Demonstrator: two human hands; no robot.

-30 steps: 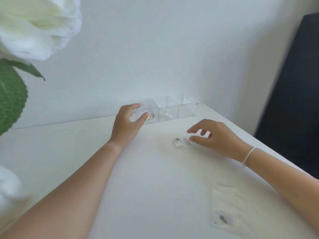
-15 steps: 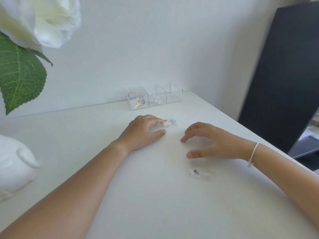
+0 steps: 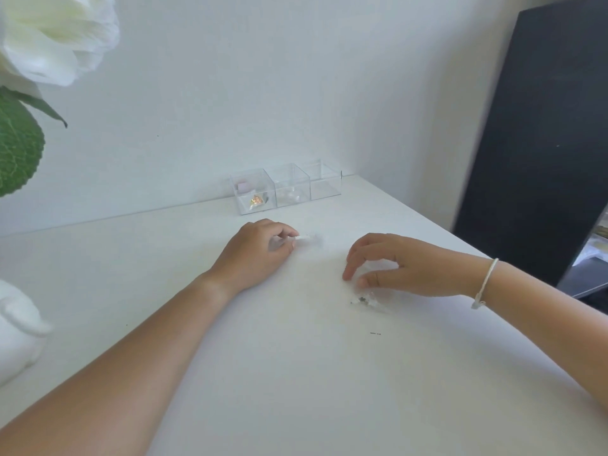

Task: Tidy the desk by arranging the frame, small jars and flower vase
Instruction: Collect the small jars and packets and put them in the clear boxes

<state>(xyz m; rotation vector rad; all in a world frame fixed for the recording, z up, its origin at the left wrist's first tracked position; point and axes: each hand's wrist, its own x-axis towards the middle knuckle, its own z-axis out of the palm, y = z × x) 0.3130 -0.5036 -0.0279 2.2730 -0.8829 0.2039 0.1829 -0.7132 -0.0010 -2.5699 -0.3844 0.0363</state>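
White desk (image 3: 296,373) lies bare toward its near edge; left hand (image 3: 255,255) pinches a small packet (image 3: 304,238), right hand (image 3: 394,264) half-curled, holding nothing.

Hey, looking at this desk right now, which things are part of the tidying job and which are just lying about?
Part of the job:
- three clear boxes against the wall
- small packet pinched in the left hand
- small clear bag beside the right hand
- white flower and white vase, far left

Lying about:
- dark panel, right
- tiny dark specks on the desk
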